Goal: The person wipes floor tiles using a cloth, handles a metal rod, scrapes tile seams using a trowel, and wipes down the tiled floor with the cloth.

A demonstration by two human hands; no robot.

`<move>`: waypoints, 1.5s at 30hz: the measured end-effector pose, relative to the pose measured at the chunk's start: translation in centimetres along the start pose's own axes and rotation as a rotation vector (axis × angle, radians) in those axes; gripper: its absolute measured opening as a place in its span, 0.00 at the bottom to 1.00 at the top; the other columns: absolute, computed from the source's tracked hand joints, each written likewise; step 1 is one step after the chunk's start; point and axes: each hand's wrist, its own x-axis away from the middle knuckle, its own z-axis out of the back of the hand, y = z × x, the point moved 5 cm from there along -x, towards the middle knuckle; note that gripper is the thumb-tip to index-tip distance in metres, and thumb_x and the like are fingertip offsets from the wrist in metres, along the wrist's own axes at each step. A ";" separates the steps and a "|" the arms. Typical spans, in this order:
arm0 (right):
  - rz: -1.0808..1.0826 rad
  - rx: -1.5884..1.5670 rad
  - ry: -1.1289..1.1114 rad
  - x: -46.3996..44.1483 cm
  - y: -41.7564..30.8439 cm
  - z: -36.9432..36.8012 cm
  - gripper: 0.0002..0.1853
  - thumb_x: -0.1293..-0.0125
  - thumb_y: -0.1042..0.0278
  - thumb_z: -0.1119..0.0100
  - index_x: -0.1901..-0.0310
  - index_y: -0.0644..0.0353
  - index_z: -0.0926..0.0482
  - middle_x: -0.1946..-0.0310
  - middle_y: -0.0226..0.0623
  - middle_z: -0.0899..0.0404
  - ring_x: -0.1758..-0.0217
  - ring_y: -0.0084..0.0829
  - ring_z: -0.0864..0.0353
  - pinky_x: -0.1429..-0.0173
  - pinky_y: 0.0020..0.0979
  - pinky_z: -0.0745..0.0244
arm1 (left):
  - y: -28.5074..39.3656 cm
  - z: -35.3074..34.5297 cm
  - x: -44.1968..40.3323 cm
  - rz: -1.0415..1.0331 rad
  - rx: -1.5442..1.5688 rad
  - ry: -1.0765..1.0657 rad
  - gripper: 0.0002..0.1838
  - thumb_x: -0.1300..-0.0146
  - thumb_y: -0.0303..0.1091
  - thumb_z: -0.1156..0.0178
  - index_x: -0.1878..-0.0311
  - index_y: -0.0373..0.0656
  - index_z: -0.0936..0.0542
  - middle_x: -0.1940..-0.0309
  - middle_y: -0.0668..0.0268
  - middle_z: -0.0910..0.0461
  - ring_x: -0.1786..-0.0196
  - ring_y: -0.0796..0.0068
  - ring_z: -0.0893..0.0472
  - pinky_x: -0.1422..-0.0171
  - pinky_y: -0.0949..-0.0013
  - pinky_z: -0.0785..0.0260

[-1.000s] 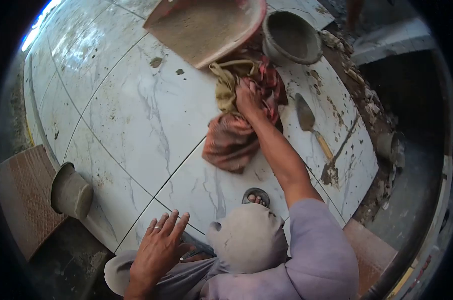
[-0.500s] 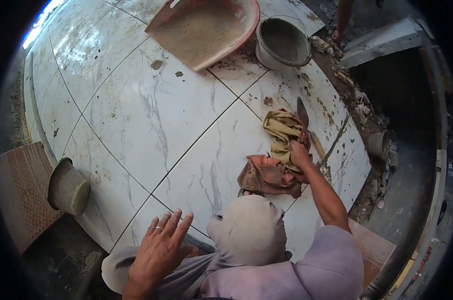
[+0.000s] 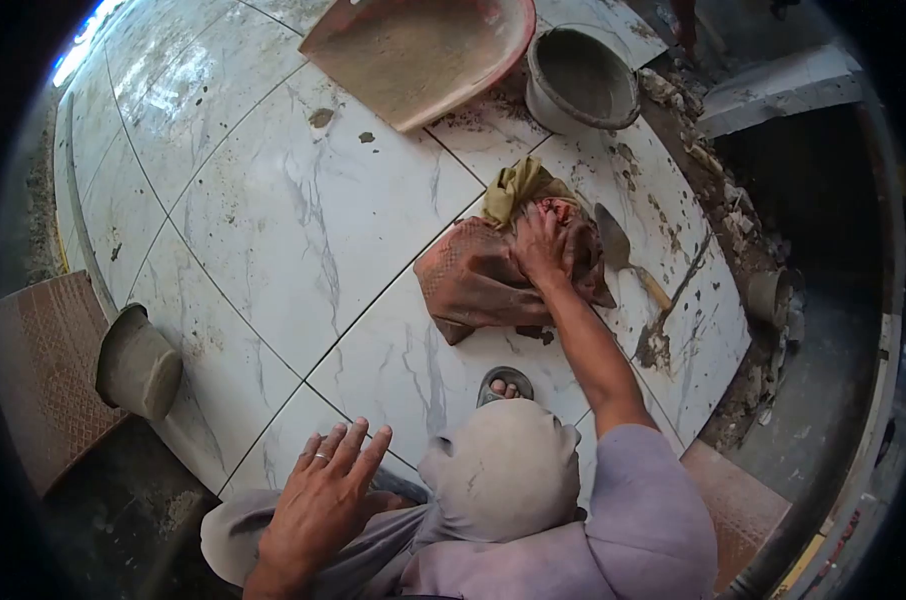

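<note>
My right hand [image 3: 543, 245] presses down on a bunched reddish-brown cloth [image 3: 478, 275] on the white marbled floor tiles [image 3: 373, 230]. A mustard-coloured cloth [image 3: 514, 190] sticks out beyond my fingertips, bundled with the reddish one. Just right of the bundle lies a trowel [image 3: 613, 238], its blade partly beside the cloth and its wooden handle pointing down right. My left hand [image 3: 323, 495], with a ring on one finger, is held above my left knee, fingers apart and holding nothing.
A red-rimmed pan [image 3: 413, 60] of grey-brown powder and a bucket [image 3: 583, 80] stand at the far side. Another bucket [image 3: 141, 365] tips at the left by a brown tile [image 3: 48, 370]. Rubble [image 3: 733, 210] edges the floor at right, beside a dark pit. Part of a person shows at top right.
My right hand and the cloths moved right and nearer to me, then back left and away. My fingers are now more spread over the cloth. My left hand stays nearly still.
</note>
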 end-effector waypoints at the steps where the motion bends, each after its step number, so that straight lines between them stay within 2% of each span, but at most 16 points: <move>1: 0.032 -0.103 -0.005 0.8 0.3 0.1 0.16 0.43 0.56 0.39 0.59 0.59 0.21 0.44 0.41 0.29 0.35 0.51 0.37 0.36 0.50 0.37 | -0.3 0.0 -0.3 0.016 0.003 0.002 0.39 0.44 0.48 0.35 0.30 0.50 0.38 0.31 0.55 0.36 0.29 0.53 0.38 0.24 0.52 0.49; 4: 0.194 -0.106 0.006 6.0 4.0 -0.6 0.11 0.42 0.66 0.44 0.61 0.61 0.21 0.42 0.43 0.31 0.36 0.54 0.38 0.34 0.50 0.40 | -1.0 -0.2 -0.4 0.021 0.023 -0.010 0.39 0.44 0.47 0.34 0.31 0.49 0.37 0.32 0.54 0.35 0.29 0.52 0.37 0.25 0.52 0.48; 9: -0.010 -0.382 -0.069 12.3 8.0 1.4 0.10 0.45 0.68 0.43 0.64 0.64 0.21 0.46 0.45 0.30 0.41 0.54 0.36 0.35 0.50 0.40 | -2.4 0.1 -0.8 0.032 0.038 -0.014 0.39 0.45 0.46 0.33 0.31 0.48 0.37 0.33 0.54 0.35 0.30 0.52 0.36 0.25 0.52 0.47; 12: 0.025 -0.184 -0.021 8.9 6.3 -1.6 0.11 0.45 0.67 0.42 0.64 0.64 0.20 0.49 0.45 0.29 0.40 0.54 0.36 0.35 0.53 0.41 | -2.2 0.3 -1.2 0.023 0.017 -0.021 0.40 0.45 0.46 0.33 0.31 0.48 0.37 0.33 0.55 0.35 0.30 0.53 0.36 0.25 0.52 0.47; 16: 0.092 -0.169 -0.066 -1.9 -1.5 0.0 0.13 0.45 0.61 0.45 0.67 0.63 0.18 0.53 0.44 0.26 0.41 0.54 0.33 0.37 0.53 0.41 | -1.6 0.0 -2.0 -0.029 0.012 -0.081 0.40 0.45 0.46 0.33 0.30 0.48 0.38 0.32 0.54 0.35 0.29 0.52 0.37 0.25 0.53 0.47; 17: 0.089 -0.169 0.031 -4.6 -3.2 -0.2 0.16 0.45 0.57 0.46 0.68 0.62 0.17 0.56 0.45 0.25 0.43 0.53 0.32 0.37 0.54 0.41 | -1.7 0.0 -2.4 -0.004 0.018 -0.079 0.41 0.45 0.46 0.33 0.30 0.48 0.38 0.32 0.54 0.35 0.29 0.52 0.37 0.25 0.53 0.47; 19: 0.065 -0.184 0.031 -8.7 -6.3 1.2 0.15 0.42 0.58 0.47 0.64 0.60 0.17 0.55 0.44 0.26 0.44 0.50 0.33 0.38 0.52 0.42 | -1.8 0.1 -2.8 0.014 0.001 -0.057 0.41 0.46 0.45 0.33 0.30 0.48 0.39 0.32 0.53 0.35 0.29 0.51 0.37 0.25 0.53 0.47; 22: 0.015 -0.223 0.150 -11.5 -7.7 -3.6 0.12 0.43 0.62 0.48 0.67 0.59 0.18 0.57 0.43 0.26 0.47 0.49 0.32 0.38 0.53 0.43 | -1.6 0.4 -3.1 0.008 -0.027 -0.025 0.41 0.45 0.48 0.34 0.30 0.48 0.39 0.32 0.52 0.36 0.30 0.50 0.36 0.26 0.51 0.46; 24: -0.055 -0.240 0.241 -8.8 -5.6 -3.1 0.11 0.43 0.63 0.49 0.68 0.59 0.18 0.58 0.43 0.26 0.48 0.49 0.32 0.38 0.53 0.43 | -0.7 0.6 -3.1 -0.013 -0.038 -0.006 0.40 0.44 0.49 0.35 0.30 0.48 0.39 0.32 0.51 0.36 0.31 0.49 0.35 0.27 0.50 0.45; 26: 0.078 -0.157 0.158 -4.3 -5.1 0.0 0.10 0.45 0.64 0.48 0.70 0.59 0.19 0.59 0.41 0.27 0.49 0.47 0.32 0.39 0.53 0.42 | -0.1 0.5 -3.5 -0.020 -0.025 -0.033 0.40 0.44 0.49 0.35 0.30 0.48 0.39 0.32 0.52 0.36 0.31 0.49 0.35 0.27 0.50 0.45; 30: -0.037 -0.233 -0.068 4.7 1.3 -0.2 0.10 0.45 0.65 0.47 0.72 0.60 0.20 0.55 0.44 0.29 0.43 0.47 0.34 0.39 0.60 0.42 | -0.2 0.1 -3.6 0.012 -0.010 -0.016 0.42 0.49 0.42 0.30 0.31 0.46 0.37 0.32 0.53 0.35 0.31 0.49 0.35 0.27 0.52 0.44; 34: -0.155 -0.141 -0.258 13.3 9.9 -0.1 0.11 0.44 0.66 0.48 0.64 0.61 0.21 0.52 0.42 0.30 0.43 0.49 0.34 0.40 0.51 0.37 | -0.5 0.0 -2.8 0.027 -0.016 0.013 0.42 0.49 0.41 0.30 0.31 0.47 0.37 0.32 0.53 0.35 0.30 0.49 0.36 0.27 0.52 0.44; 37: -0.230 -0.139 -0.153 15.5 14.0 1.9 0.11 0.43 0.65 0.47 0.64 0.63 0.21 0.55 0.47 0.28 0.46 0.51 0.30 0.45 0.51 0.32 | -0.3 -0.1 -1.7 -0.006 -0.031 -0.005 0.40 0.43 0.49 0.35 0.30 0.48 0.39 0.32 0.51 0.36 0.30 0.50 0.36 0.27 0.51 0.46; 39: -0.390 -0.401 -0.481 14.9 16.4 2.0 0.14 0.42 0.62 0.47 0.62 0.66 0.22 0.56 0.53 0.25 0.50 0.54 0.27 0.47 0.49 0.30 | -0.2 -0.3 -1.1 -0.018 -0.036 -0.014 0.40 0.43 0.50 0.36 0.30 0.48 0.39 0.32 0.51 0.37 0.29 0.50 0.37 0.26 0.51 0.47; 41: -0.516 -0.601 -0.520 13.5 17.1 2.1 0.17 0.41 0.59 0.47 0.60 0.67 0.23 0.56 0.59 0.24 0.53 0.57 0.24 0.48 0.46 0.29 | -0.1 -0.3 -0.8 -0.011 -0.032 -0.019 0.40 0.43 0.50 0.36 0.29 0.48 0.39 0.31 0.51 0.37 0.29 0.49 0.37 0.26 0.50 0.48; 45: -0.148 -1.148 -0.295 6.0 9.7 9.6 0.20 0.42 0.60 0.46 0.50 0.63 0.26 0.54 0.58 0.22 0.53 0.59 0.24 0.50 0.43 0.28 | 0.2 -0.6 -0.6 -0.033 -0.044 -0.002 0.41 0.46 0.49 0.33 0.31 0.47 0.38 0.33 0.52 0.35 0.30 0.48 0.36 0.25 0.53 0.47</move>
